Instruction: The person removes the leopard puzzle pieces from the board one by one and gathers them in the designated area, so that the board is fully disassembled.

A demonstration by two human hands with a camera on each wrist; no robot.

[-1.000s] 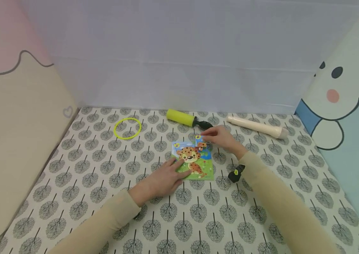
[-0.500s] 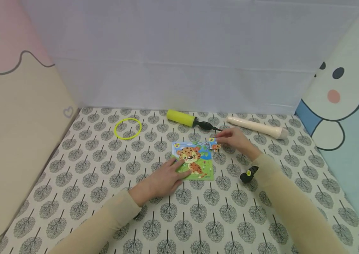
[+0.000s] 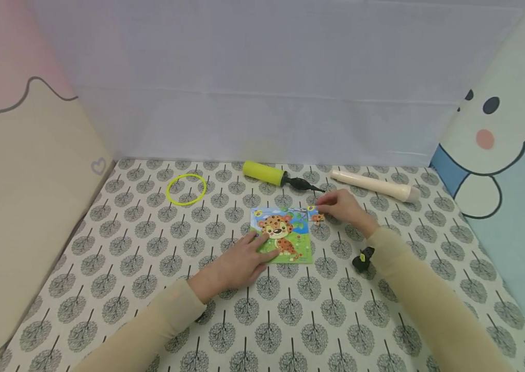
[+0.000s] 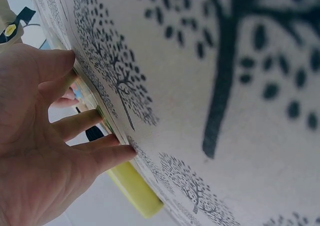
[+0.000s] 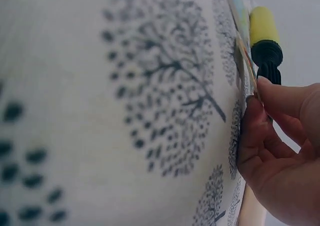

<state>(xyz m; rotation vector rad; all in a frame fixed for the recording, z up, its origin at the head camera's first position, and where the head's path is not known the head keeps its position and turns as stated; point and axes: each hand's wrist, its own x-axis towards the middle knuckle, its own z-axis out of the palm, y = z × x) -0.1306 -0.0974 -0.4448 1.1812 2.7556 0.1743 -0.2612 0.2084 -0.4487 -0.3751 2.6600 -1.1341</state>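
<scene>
A colourful leopard puzzle board (image 3: 285, 233) lies flat on the tree-patterned cloth (image 3: 150, 258). My left hand (image 3: 243, 258) rests on its lower left corner with fingers laid flat (image 4: 85, 123), pressing it down. My right hand (image 3: 343, 206) pinches a small puzzle piece (image 3: 315, 213) just off the board's upper right corner; in the right wrist view the fingertips (image 5: 265, 100) grip the piece's thin edge (image 5: 245, 55) close to the cloth.
A yellow hand pump (image 3: 271, 174) with a black nozzle lies behind the board. A cream cylinder (image 3: 374, 186) lies at the back right, a yellow ring (image 3: 186, 188) at the back left. Padded walls enclose the cloth on three sides.
My right hand has lifted the small piece off the board's upper right corner and carried it a short way right, then lowered it beside the board. My left hand has stayed put.
</scene>
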